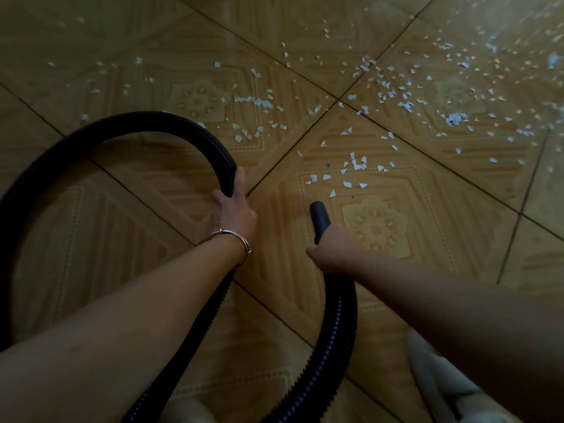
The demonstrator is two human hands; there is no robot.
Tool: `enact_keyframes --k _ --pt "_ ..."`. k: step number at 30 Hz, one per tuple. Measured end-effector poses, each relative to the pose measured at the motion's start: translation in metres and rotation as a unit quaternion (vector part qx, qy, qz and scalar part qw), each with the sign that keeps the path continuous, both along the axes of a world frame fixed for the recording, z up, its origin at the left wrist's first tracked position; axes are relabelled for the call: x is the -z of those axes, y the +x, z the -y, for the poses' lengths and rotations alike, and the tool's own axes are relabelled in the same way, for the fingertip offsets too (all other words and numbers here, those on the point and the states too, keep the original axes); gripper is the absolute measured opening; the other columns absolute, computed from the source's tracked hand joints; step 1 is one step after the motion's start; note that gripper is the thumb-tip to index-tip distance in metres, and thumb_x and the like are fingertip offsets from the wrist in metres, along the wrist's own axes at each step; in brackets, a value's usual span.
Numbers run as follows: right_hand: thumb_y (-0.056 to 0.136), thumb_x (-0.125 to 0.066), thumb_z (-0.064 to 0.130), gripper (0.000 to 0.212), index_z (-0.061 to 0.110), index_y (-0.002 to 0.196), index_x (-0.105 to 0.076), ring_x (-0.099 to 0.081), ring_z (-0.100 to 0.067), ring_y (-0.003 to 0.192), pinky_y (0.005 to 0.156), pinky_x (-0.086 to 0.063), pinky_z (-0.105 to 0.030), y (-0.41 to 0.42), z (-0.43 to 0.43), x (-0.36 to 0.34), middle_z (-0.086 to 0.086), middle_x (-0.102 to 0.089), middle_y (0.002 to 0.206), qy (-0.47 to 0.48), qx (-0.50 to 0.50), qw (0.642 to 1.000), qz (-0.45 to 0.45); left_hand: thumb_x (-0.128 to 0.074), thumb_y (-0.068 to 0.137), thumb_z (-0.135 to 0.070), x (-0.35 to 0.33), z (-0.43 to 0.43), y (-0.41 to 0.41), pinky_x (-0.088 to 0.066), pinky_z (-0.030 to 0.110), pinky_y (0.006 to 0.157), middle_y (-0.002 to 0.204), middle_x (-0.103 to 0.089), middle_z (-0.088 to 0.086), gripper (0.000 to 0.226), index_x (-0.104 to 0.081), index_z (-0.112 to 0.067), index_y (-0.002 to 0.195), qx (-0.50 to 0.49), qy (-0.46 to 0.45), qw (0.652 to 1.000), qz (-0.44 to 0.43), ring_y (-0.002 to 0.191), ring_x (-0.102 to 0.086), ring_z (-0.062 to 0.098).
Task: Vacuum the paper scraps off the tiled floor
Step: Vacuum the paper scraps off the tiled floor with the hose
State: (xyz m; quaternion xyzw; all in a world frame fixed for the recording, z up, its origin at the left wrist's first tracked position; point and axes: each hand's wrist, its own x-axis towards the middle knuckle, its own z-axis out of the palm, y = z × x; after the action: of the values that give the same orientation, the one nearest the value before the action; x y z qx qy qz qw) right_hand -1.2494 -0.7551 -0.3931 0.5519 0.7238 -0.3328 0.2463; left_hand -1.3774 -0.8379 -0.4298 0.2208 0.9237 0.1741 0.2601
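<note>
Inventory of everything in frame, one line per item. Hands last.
paper scraps: many, white, scattered over the far and right tiles, nearest just ahead of the nozzle
hose: one, black, ribbed, loops from far left round to the nozzle
nozzle: one, black, pointing at the scraps
tiled floor: tan, patterned, dark grout
pale object: one, whitish, bottom right, unclear
bracelet: one, silver, left wrist
left hand: grips the hose
right hand: grips the nozzle

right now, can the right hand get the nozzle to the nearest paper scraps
Probably yes: the right hand grips the nozzle, its tip aimed at the nearest paper scraps, only bare tile between. The left hand holds the hose.
</note>
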Motion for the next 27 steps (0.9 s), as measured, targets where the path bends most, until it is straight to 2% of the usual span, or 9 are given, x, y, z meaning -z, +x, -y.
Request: enact_keyframes --k 5,8,10,12,14,16,20,24,27 --pt "0.095 -0.054 0.022 0.039 -0.002 0.124 -0.046 -0.057 -0.021 0.081 0.069 -0.050 -0.027 -0.029 -0.029 -0.002 -0.010 -0.055 0.096 0.016 -0.076 0.997 0.008 -0.042 0.096 -0.019 -0.005 -0.004 -0.001 -0.045 0.040 0.077 0.131 -0.027 0.020 0.073 0.006 -0.037 0.147 0.000 -0.003 1.000 0.000 0.084 -0.053 0.031" --pt "0.097 -0.047 0.019 0.033 -0.002 0.122 -0.054 -0.059 -0.025 0.104 0.080 -0.047 -0.027 -0.033 -0.046 -0.017 -0.014 -0.058 0.119 0.017 -0.153 0.988 0.034 -0.040 0.097 -0.020 -0.009 -0.009 0.003 -0.046 0.039 0.075 0.130 -0.027 0.020 0.072 0.008 -0.036 0.147 -0.007 -0.011 1.000 -0.010 0.078 -0.049 0.026" --pt "0.098 -0.047 0.019 0.037 -0.002 0.127 -0.051 -0.058 -0.029 0.111 0.083 -0.047 -0.030 -0.029 -0.053 -0.022 -0.017 -0.056 0.124 -0.012 -0.190 0.980 0.049 -0.040 0.097 -0.020 -0.014 -0.013 0.007 -0.049 0.041 0.080 0.129 -0.026 0.020 0.072 0.009 -0.035 0.147 -0.009 -0.011 1.000 -0.014 0.080 -0.053 0.029" --pt "0.098 -0.045 0.019 0.043 -0.002 0.135 -0.041 -0.060 -0.027 0.097 0.072 -0.053 -0.029 -0.022 -0.059 -0.025 -0.018 -0.054 0.122 -0.016 -0.211 0.974 0.083 -0.040 0.097 -0.019 -0.017 -0.020 0.011 -0.050 0.044 0.081 0.126 -0.027 0.019 0.072 0.008 -0.035 0.148 -0.011 -0.006 1.000 -0.017 0.081 -0.056 0.031" --pt "0.097 -0.045 0.017 0.046 0.000 0.139 -0.035 -0.056 -0.022 0.075 0.048 -0.044 -0.026 -0.016 -0.068 -0.024 -0.016 -0.053 0.115 -0.034 -0.194 0.975 0.105 -0.040 0.096 -0.018 -0.021 -0.031 0.018 -0.051 0.043 0.080 0.124 -0.028 0.019 0.071 0.007 -0.035 0.148 -0.013 0.004 1.000 -0.025 0.079 -0.055 0.031" --pt "0.095 -0.047 0.015 0.044 0.000 0.135 -0.038 -0.054 -0.023 0.072 0.044 -0.039 -0.024 -0.007 -0.083 -0.022 -0.016 -0.052 0.109 -0.026 -0.168 0.981 0.095 -0.040 0.096 -0.016 -0.023 -0.045 0.026 -0.050 0.039 0.077 0.125 -0.028 0.019 0.072 0.007 -0.034 0.148 -0.022 0.009 0.999 -0.025 0.075 -0.052 0.029" --pt "0.089 -0.056 0.015 0.044 0.002 0.129 -0.043 -0.055 -0.025 0.086 0.068 -0.050 -0.029 0.006 -0.112 -0.012 -0.013 -0.052 0.100 0.003 -0.164 0.985 0.056 -0.040 0.096 -0.016 -0.022 -0.078 0.041 -0.042 0.036 0.072 0.128 -0.028 0.021 0.072 0.007 -0.033 0.148 -0.042 -0.004 0.999 -0.028 0.073 -0.045 0.025" --pt "0.096 -0.047 0.014 0.040 -0.003 0.132 -0.044 -0.056 -0.029 0.112 0.092 -0.049 -0.031 -0.007 -0.138 -0.023 -0.017 -0.054 0.124 -0.006 -0.208 0.978 -0.001 -0.040 0.097 -0.015 -0.028 -0.099 0.045 -0.040 0.034 0.072 0.130 -0.027 0.023 0.072 0.007 -0.033 0.148 -0.060 -0.007 0.998 -0.033 0.074 -0.044 0.023" --pt "0.097 -0.047 0.016 0.040 -0.002 0.132 -0.045 -0.057 -0.026 0.109 0.084 -0.049 -0.027 0.004 -0.146 -0.021 -0.015 -0.055 0.122 -0.008 -0.216 0.976 -0.010 -0.041 0.097 -0.016 -0.028 -0.113 0.054 -0.046 0.037 0.077 0.130 -0.027 0.023 0.073 0.008 -0.033 0.148 -0.065 -0.021 0.997 -0.033 0.076 -0.048 0.026"
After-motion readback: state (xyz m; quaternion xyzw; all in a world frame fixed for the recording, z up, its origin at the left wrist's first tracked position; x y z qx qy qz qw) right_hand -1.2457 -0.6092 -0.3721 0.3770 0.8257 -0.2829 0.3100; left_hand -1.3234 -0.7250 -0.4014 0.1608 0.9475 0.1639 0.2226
